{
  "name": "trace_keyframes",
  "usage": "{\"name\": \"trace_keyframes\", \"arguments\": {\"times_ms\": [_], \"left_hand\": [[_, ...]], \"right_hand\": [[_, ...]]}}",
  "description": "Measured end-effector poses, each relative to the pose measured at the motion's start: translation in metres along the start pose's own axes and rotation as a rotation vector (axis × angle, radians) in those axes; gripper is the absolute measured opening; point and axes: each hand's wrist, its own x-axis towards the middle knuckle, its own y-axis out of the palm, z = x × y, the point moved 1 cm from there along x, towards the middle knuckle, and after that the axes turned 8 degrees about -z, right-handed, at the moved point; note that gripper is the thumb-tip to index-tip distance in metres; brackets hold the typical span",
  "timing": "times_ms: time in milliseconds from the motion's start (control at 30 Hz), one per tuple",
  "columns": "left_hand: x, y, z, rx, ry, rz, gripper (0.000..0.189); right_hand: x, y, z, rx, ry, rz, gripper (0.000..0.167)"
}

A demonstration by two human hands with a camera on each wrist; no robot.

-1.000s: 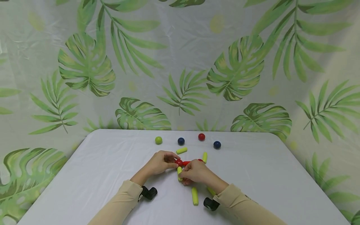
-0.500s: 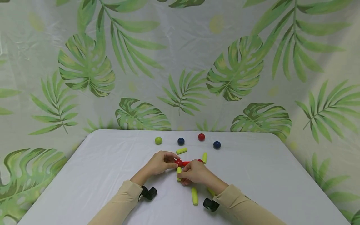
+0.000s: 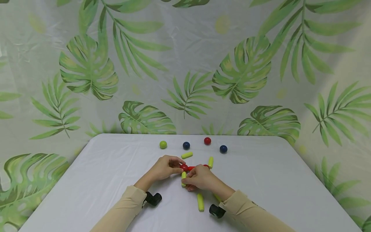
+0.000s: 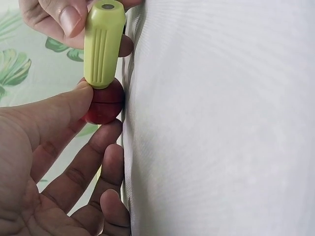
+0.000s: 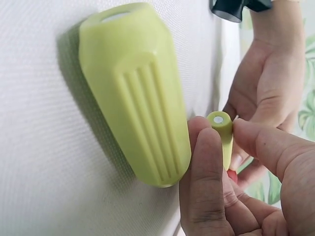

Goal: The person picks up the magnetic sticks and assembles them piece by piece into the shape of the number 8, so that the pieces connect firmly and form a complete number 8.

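Note:
My left hand (image 3: 165, 167) pinches a red ball (image 4: 106, 110) between thumb and fingers, near the middle of the white table. My right hand (image 3: 201, 177) pinches a yellow-green magnetic stick (image 3: 184, 179) with ridged sides. One end of this stick meets the red ball, right beside the left thumb; a metal disc (image 4: 108, 6) shows in its other end. From the same ball a red stick (image 3: 191, 168) runs rightward, partly hidden behind the right hand. Another red ball (image 3: 206, 166) shows at that stick's far end, close to a second yellow-green stick (image 3: 211, 162).
Toward the back edge lie a green ball (image 3: 163, 144), two dark blue balls (image 3: 186, 145) and a red ball (image 3: 207, 140). One yellow-green stick (image 3: 187, 155) lies behind the hands, another (image 3: 201, 202) in front. A further stick (image 3: 217, 197) is partly covered by the right wrist.
The near end of the pinched yellow-green stick has swung slightly left, with the right fingers following it. My left hand stays at the red ball.

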Motion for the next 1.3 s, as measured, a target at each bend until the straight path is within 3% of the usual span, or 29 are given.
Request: {"name": "trace_keyframes", "arguments": {"times_ms": [700, 1300], "left_hand": [[-0.004, 0.001, -0.002, -0.008, -0.027, -0.014, 0.023], [-0.003, 0.001, -0.001, -0.017, -0.037, -0.020, 0.023]], "right_hand": [[-0.002, 0.000, -0.001, -0.034, -0.089, 0.022, 0.018], [-0.003, -0.029, -0.003, -0.123, -0.145, -0.096, 0.008]]}}
